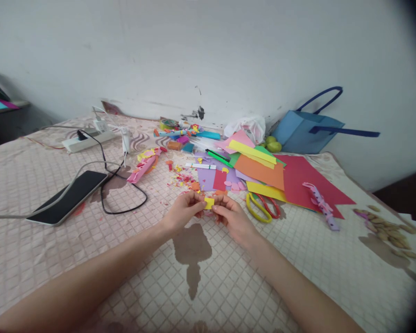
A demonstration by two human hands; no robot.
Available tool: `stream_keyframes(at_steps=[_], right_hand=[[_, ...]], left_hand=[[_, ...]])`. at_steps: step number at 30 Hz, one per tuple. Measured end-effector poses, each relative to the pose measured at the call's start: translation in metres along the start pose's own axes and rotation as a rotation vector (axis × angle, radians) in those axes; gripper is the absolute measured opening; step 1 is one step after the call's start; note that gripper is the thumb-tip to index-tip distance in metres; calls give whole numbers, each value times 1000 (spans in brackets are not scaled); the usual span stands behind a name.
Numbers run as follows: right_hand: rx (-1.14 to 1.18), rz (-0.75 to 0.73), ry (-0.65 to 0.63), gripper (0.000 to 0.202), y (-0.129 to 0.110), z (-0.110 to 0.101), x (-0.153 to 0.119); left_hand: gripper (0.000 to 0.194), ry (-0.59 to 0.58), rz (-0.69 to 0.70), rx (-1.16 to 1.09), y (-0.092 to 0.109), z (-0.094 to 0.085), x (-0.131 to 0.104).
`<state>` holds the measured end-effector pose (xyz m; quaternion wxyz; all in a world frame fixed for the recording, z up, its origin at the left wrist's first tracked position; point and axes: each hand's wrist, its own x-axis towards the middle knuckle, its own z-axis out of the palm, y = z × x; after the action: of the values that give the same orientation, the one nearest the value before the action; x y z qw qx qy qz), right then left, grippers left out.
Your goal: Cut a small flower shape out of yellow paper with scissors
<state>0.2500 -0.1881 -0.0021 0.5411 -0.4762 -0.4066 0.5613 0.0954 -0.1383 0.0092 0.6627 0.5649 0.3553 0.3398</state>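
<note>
Two hands meet over the quilted bed (55, 259): the left hand (183, 210) and the right hand (230, 213) both pinch one small yellow paper piece (209, 202) between thumb and fingers, held just above the cover near the middle. One pair of yellow-and-red scissors (261, 207) lies just right of the right hand. One tablet (69, 196) rests well to the left, with one power strip (86, 141) behind it. A fan of coloured paper sheets (263, 171) spreads beyond the hands, and one blue bag (307, 132) stands against the wall. The near part of the bed is open. Both forearms reach forward, wrists angled inward.
</note>
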Motion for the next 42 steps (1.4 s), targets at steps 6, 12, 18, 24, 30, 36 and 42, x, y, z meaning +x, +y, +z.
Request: stream_keyframes(at_steps=[6,12,18,24,30,36,42], right_hand=[[-92,-17,-62,9,-1,1,-1],[-324,-119,-62,13,-11,-6,3],[-1301,-231,255,15,-46,-95,6],[-1481,-4,309,31,-38,-162,9],[-1482,49,313,33,-33,-156,11],[-1126,31,258,32,-41,-140,5],[-434,27,114,44,-51,-80,-3]], left_hand=[[23,-43,70,84,0,-2,2],[19,-136,-13,133,-1,-5,3],[21,19,-144,-81,2,-5,3],[26,69,-181,-231,3,-5,4],[22,94,-194,-248,5,-5,4],[19,89,-182,-253,7,-6,4],[19,82,-163,-242,12,-8,4]])
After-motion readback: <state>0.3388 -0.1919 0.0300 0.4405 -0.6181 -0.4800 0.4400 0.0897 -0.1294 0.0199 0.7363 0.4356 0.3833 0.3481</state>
